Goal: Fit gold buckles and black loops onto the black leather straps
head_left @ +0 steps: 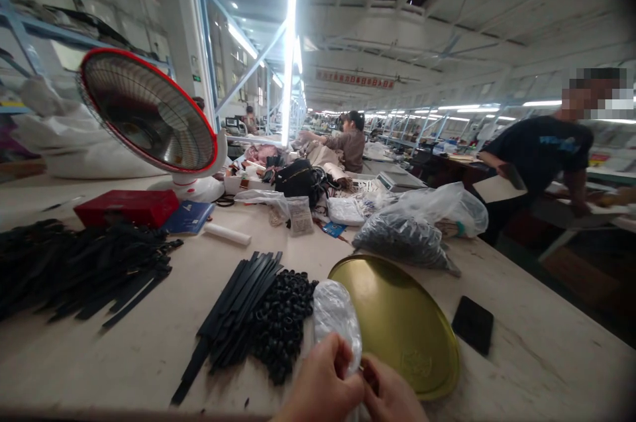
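Note:
My left hand (322, 379) is closed in a pinch at the front edge of the table. My right hand (390, 390) is closed too, its fingertips meeting those of the left. Between the fingertips a tiny bit of something shows, too small to name. Just beyond them lies a rounded silvery object that looks wrapped in clear plastic (336, 316), overlapping the edge of a gold oval tray (412, 316). To the left is a heap of small black loops (285, 322). Beside the loops lies a bundle of flat black straps (238, 309).
A black phone-like slab (473, 324) lies right of the tray. Behind stand a clear bag of dark pieces (402, 236), a red box (126, 208), a blue booklet (189, 216) and a red-rimmed fan-shaped heater (149, 110). More black straps (84, 269) lie left. A person (539, 157) stands right.

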`<state>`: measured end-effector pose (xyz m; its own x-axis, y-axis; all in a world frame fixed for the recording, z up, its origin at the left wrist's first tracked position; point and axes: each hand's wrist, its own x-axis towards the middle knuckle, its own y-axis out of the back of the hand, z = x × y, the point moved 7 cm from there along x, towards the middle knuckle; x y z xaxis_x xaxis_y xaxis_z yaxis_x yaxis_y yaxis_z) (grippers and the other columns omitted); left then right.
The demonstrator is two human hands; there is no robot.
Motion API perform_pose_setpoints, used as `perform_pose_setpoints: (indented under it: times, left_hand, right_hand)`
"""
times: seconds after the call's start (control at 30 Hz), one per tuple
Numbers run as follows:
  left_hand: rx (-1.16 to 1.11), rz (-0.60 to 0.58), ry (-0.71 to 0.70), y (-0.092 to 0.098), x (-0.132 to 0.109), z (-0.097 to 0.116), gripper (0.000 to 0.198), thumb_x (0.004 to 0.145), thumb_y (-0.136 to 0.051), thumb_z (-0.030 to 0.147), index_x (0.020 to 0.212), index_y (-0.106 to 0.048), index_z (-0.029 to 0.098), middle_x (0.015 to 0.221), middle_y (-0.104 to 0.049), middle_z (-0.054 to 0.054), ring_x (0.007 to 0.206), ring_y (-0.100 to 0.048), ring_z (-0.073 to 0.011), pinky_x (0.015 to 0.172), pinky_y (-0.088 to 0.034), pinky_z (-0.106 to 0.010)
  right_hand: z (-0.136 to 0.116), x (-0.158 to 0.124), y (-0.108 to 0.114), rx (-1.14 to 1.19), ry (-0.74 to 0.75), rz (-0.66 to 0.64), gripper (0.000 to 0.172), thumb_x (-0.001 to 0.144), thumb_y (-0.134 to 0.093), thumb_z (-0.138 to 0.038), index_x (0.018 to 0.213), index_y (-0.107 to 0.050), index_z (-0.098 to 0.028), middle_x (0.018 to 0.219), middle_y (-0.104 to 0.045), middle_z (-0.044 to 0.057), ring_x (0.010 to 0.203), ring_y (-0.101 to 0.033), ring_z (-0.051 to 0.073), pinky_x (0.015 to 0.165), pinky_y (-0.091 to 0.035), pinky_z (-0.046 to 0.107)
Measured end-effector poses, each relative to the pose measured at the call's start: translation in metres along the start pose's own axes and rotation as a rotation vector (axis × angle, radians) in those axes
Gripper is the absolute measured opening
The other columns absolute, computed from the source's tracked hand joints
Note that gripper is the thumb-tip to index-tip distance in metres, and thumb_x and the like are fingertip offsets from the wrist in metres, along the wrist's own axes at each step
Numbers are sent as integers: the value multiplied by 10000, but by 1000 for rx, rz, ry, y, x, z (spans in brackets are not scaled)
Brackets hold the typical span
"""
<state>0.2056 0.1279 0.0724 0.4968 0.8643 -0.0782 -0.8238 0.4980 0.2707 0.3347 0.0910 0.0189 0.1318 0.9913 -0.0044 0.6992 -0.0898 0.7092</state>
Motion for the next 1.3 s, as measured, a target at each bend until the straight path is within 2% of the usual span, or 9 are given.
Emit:
perform_pose_setpoints:
  times: [0.07,0.2,0.43,0.53,0.7,0.87,0.93,1.1,1.3]
  left_hand:
    - [-61,-49,-2,-5,2,1,163,554,-516,139,598,-374,204,542,-370,62,526,-331,-100,493,-248,-233]
    - [-211,-52,21,2,4,-3,183,571,-544,221,578,-362,200,533,-359,57,521,-331,-93,483,-261,-221]
    - [-271,-227,196,12,10,-5,330,657,-487,503,660,-463,174,493,-363,62,402,-301,-75,375,-245,-208]
    - [-249,-277,106,15,15,6,321,683,-468,495,625,-434,182,472,-325,75,398,-264,-67,376,-215,-205]
    - [-89,-133,-88,33,23,31,267,698,-412,379,531,-313,196,511,-275,65,488,-258,-80,448,-231,-211]
    - [77,-234,-244,26,22,61,235,757,-324,285,561,-393,176,557,-402,31,551,-377,-103,534,-295,-220]
    - [241,-234,-251,22,26,63,229,756,-323,255,553,-394,177,545,-405,32,538,-375,-103,520,-274,-225]
    - [594,-190,-333,18,33,61,249,751,-360,219,511,-308,178,487,-307,51,484,-284,-94,485,-160,-261]
    - [538,-189,-255,39,35,49,292,776,-361,270,514,-265,183,481,-268,59,482,-280,-91,473,-168,-246]
  right_hand:
    - [-24,-3,24,89,147,32,437,816,-460,-421,1191,-497,-199,1023,-580,101,718,-584,173,639,-479,271]
    - [-62,-7,24,228,391,-72,512,790,-508,-239,1283,-370,-230,1198,-439,116,750,-569,140,634,-480,244]
    - [-83,11,13,181,394,-26,179,759,-505,-178,937,-525,-182,869,-486,30,680,-484,126,628,-409,245]
    - [-91,14,11,183,467,-21,54,775,-471,-208,736,-493,-177,751,-463,13,669,-461,134,588,-374,240]
    - [-96,8,5,110,614,65,70,773,-418,-163,740,-477,-182,775,-503,37,714,-481,153,612,-391,250]
    - [-88,7,19,250,569,201,407,727,-448,-129,1127,-407,-190,1146,-464,89,699,-500,119,594,-435,226]
    - [-81,11,15,310,523,205,479,720,-451,-131,1186,-372,-206,1108,-499,68,682,-515,121,594,-445,226]
    - [-68,22,-3,369,434,300,281,740,-401,-104,978,-501,-214,832,-586,17,760,-562,155,646,-453,229]
    - [-80,21,2,327,494,296,150,841,-362,-150,778,-492,-192,705,-551,8,663,-526,132,603,-415,222]
